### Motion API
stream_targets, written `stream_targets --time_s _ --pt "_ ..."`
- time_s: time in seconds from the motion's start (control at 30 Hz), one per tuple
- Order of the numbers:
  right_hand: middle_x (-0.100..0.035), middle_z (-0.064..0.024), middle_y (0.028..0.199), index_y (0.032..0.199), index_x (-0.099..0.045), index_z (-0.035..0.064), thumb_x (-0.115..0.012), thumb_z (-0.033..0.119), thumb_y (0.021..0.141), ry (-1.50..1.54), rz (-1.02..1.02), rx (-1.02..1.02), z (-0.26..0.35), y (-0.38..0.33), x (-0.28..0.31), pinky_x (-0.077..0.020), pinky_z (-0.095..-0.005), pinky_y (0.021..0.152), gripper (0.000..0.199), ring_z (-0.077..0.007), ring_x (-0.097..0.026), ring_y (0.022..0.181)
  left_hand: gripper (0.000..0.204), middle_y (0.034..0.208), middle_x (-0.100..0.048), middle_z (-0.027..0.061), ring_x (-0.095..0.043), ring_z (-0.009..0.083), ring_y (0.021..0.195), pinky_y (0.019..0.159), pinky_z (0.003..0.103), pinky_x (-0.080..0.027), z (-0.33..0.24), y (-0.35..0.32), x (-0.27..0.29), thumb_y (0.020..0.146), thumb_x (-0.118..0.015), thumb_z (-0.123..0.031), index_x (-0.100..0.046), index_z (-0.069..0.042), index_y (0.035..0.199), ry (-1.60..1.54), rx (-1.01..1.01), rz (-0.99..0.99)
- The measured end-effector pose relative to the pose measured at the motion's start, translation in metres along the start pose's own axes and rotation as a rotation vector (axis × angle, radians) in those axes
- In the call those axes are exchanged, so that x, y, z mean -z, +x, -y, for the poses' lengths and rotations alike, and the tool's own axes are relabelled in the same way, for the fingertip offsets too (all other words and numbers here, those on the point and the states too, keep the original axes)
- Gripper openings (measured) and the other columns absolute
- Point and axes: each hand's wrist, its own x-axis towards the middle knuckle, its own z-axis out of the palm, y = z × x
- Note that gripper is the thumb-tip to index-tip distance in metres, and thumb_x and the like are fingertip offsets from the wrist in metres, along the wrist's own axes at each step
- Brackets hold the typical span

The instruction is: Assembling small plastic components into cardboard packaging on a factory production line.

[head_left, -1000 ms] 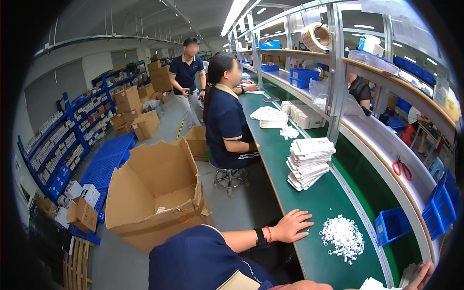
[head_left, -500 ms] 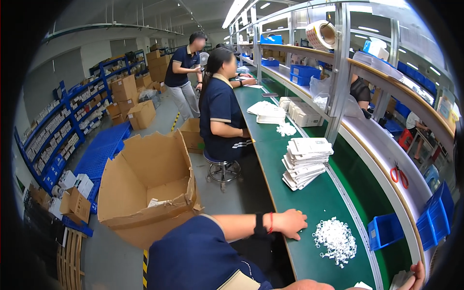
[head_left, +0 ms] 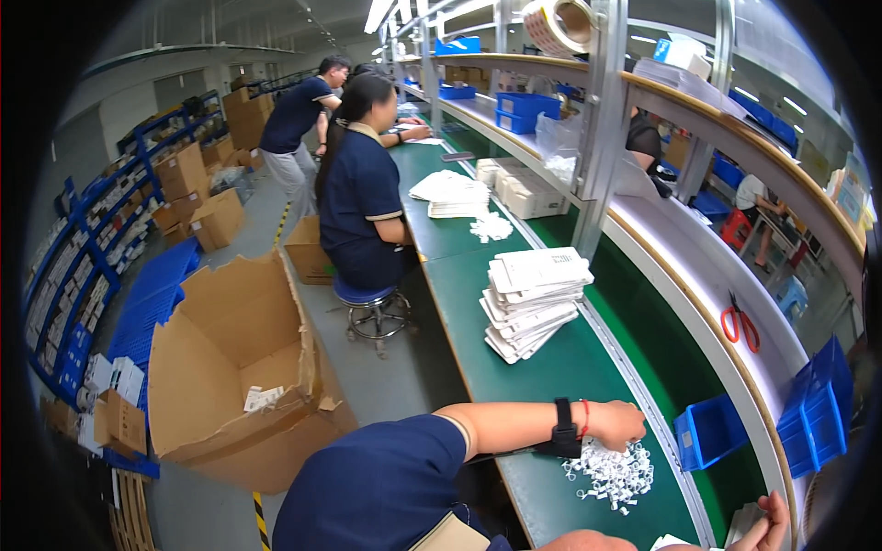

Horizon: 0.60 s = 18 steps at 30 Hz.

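My left hand [head_left: 617, 424] lies on the green bench top [head_left: 551, 367], its fingers curled against the upper edge of a pile of small white plastic parts [head_left: 614, 476]. The wrist carries a black watch and a red band. Whether any parts are inside the curled fingers is hidden. My right hand [head_left: 770, 525] shows only partly at the lower right rim, fingers raised beside some white sheets [head_left: 740, 523]; what it holds, if anything, is cut off.
A stack of white flat packs [head_left: 533, 298] lies further along the bench. Blue bins [head_left: 706, 432] and red scissors [head_left: 740, 323] sit to the right. A seated co-worker [head_left: 363, 197] works ahead, another person [head_left: 299, 119] stands beyond. A big open cardboard box [head_left: 234, 367] stands on the floor at left.
My left hand slid right from the bench edge to the pile of white parts, and its spread fingers curled in. My right hand stayed at the lower right rim.
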Motion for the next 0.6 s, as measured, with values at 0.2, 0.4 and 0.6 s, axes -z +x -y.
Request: stream_targets --time_s 0.2,0.4,0.6 --pt "-0.063 -0.0182 0.109 0.119 -0.057 -0.0074 -0.044 -0.001 0.092 -0.071 0.142 0.008 -0.020 0.005 -0.025 -0.0474 -0.0300 0.087 0.031 -0.0230 -0.062 0.096 0.018 0.091 -0.059 0.0135 -0.060 0.0339 0.090 0.076 0.044 -0.047 0.019 -0.014 -0.002 0.074 -0.068 -0.013 -0.063 -0.006 0.090 -0.299 -0.060 -0.128" --pt "-0.061 -0.0174 0.110 0.125 -0.054 -0.0032 -0.049 -0.001 0.088 -0.177 0.489 0.101 -0.056 0.025 -0.032 -0.0445 -0.0350 0.094 0.037 -0.0244 -0.058 0.104 0.011 0.085 -0.057 0.0132 -0.058 0.0348 0.087 0.073 0.046 -0.046 0.014 -0.014 -0.017 0.071 -0.057 -0.004 -0.060 -0.006 0.082 -0.296 -0.050 -0.229" --pt "-0.061 -0.0178 0.109 0.124 -0.055 -0.0030 -0.050 -0.005 0.085 -0.291 0.493 0.190 -0.044 0.022 -0.050 -0.0453 -0.0347 0.092 0.040 -0.0254 -0.058 0.102 0.004 0.070 -0.058 0.0143 -0.059 0.0358 0.070 0.063 0.046 -0.045 0.020 -0.009 -0.026 0.068 -0.056 -0.002 -0.057 -0.004 0.072 -0.335 -0.023 -0.355"
